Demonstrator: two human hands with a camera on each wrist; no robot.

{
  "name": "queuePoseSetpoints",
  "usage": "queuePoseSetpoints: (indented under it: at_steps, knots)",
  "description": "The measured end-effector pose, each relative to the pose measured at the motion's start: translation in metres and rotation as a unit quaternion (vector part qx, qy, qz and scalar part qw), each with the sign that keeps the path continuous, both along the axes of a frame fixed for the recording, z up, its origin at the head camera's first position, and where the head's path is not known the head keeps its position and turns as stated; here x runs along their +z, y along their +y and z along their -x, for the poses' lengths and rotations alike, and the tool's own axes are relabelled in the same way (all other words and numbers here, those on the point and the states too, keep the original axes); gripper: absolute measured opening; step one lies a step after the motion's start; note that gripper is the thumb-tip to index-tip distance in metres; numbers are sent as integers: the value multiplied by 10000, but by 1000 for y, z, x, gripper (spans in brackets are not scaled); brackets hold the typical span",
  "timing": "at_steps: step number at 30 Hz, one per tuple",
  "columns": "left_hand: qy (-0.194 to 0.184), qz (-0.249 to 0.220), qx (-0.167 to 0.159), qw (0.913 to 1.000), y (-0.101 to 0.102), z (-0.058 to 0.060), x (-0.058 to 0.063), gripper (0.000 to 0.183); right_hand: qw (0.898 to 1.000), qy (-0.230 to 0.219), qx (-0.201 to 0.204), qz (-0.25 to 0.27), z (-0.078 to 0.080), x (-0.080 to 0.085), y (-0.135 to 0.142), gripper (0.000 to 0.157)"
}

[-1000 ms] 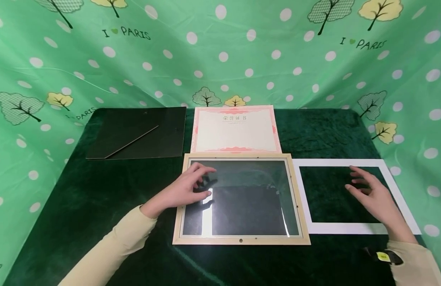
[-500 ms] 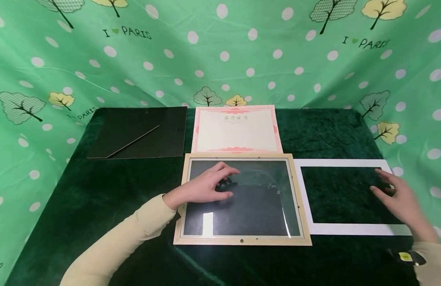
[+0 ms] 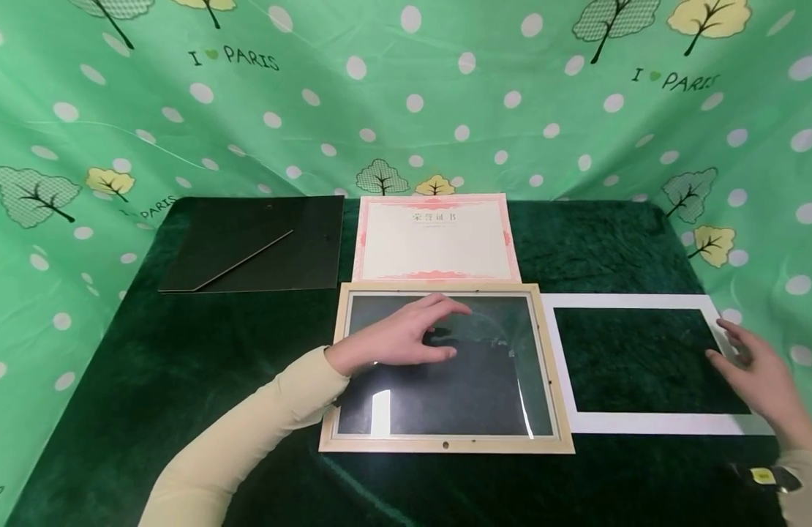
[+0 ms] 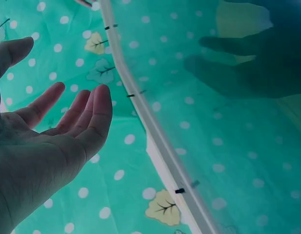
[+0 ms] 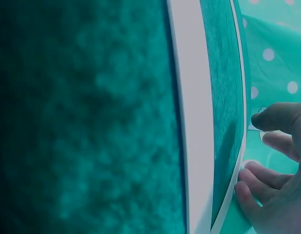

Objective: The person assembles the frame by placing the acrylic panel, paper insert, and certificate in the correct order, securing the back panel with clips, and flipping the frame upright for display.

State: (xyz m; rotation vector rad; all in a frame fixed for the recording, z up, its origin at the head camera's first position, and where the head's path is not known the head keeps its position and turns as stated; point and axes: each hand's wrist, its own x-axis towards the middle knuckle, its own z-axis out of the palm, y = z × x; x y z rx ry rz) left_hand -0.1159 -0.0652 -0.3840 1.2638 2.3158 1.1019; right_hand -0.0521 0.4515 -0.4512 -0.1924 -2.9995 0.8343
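Over the glass of a light wooden picture frame [image 3: 445, 443] hangs my left hand [image 3: 406, 337], its fingers loosely spread and holding nothing. The left wrist view shows the same hand [image 4: 53, 141] beside the frame's edge [image 4: 145, 112], with its reflection in the glass. To the right of the frame lies a white mat board [image 3: 643, 422] with a large rectangular opening. My right hand [image 3: 761, 373] is at the mat's right border, thumb and fingers apart. Up close, its fingers [image 5: 260, 180] come right at the mat's outer strip [image 5: 238, 170], nothing gripped between them.
A certificate [image 3: 439, 249] with a pink border lies behind the picture frame. At the back left is a black backing board [image 3: 281, 271] with a thin diagonal stand edge. Dark green cloth [image 3: 248, 366] covers the table, and a green polka-dot curtain [image 3: 445, 88] rises around its back and sides.
My left hand has moved right across the glass from the frame's left side. My right hand has shifted right, from over the mat's opening to its right border.
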Motion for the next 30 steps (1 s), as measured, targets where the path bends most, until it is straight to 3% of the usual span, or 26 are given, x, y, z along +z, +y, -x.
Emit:
queuePoseSetpoints:
  at_steps: [6,11,19,25,30]
  knots:
    - [-71,-119,-108,9998,15,4,2,53,9990,224,347,-175,-2,0,8,57]
    - [-220,-90,-272,9993,27,5,2,53,9979,-74,489,-418,1,4,11,61]
    - [-374,-61,-464,9982,43,5,2,52,9950,-499,278,-816,7,10,8,66]
    - [-453,-99,-535,9975,54,7,2,52,9969,-588,-18,-528,8,8,9,67]
    - [-468,-124,-546,9973,61,8,3,51,9972,-665,-335,-107,14,-3,21,71]
